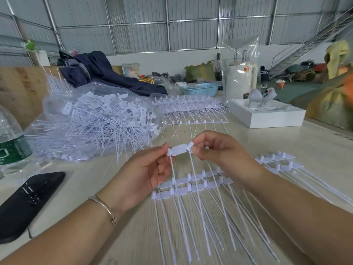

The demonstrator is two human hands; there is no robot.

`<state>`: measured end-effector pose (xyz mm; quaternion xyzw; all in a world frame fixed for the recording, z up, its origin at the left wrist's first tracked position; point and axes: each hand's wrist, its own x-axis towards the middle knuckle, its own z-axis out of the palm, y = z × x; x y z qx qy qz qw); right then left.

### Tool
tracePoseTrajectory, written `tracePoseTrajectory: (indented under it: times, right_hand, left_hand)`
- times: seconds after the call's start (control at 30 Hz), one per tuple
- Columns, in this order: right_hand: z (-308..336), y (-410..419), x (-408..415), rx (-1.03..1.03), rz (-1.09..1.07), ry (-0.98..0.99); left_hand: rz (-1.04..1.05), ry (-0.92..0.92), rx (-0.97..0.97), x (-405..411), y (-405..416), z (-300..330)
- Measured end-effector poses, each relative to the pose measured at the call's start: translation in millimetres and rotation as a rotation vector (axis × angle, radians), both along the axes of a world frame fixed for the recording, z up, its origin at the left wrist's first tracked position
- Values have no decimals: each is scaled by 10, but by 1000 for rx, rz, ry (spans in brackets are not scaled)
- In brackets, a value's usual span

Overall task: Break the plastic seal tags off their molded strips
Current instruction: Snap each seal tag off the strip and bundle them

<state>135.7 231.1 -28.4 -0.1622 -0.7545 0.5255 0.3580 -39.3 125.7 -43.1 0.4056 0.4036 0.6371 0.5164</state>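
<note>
A short piece of white seal tags (179,149) is held up above the table between both hands. My left hand (145,173) pinches its left end and my right hand (217,152) pinches its right end. Thin white tails hang from it down to the table. Below it lie molded strips of joined tags (191,185) with long tails fanning toward me. A big heap of loose separated tags (99,121) fills a clear bag at the left. More strips lie at the back (191,106) and at the right (277,159).
A black phone (28,203) lies at the front left beside a water bottle (13,146). A white box (267,115) with grey controllers stands at the back right. Behind are a blue basket (200,88), dark cloth (107,73) and a clear bag (240,69).
</note>
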Motion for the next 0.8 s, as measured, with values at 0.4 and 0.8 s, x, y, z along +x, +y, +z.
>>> tracePoseTrajectory:
  times: [0.4,0.8]
  right_hand:
    - [-12,-35,1,-163,254,108]
    - [6,-58,-10,-87,206,-18]
  left_hand:
    - [-177,115,-132,7,-62,-57]
    - [-211,-74,-30,69,-64,27]
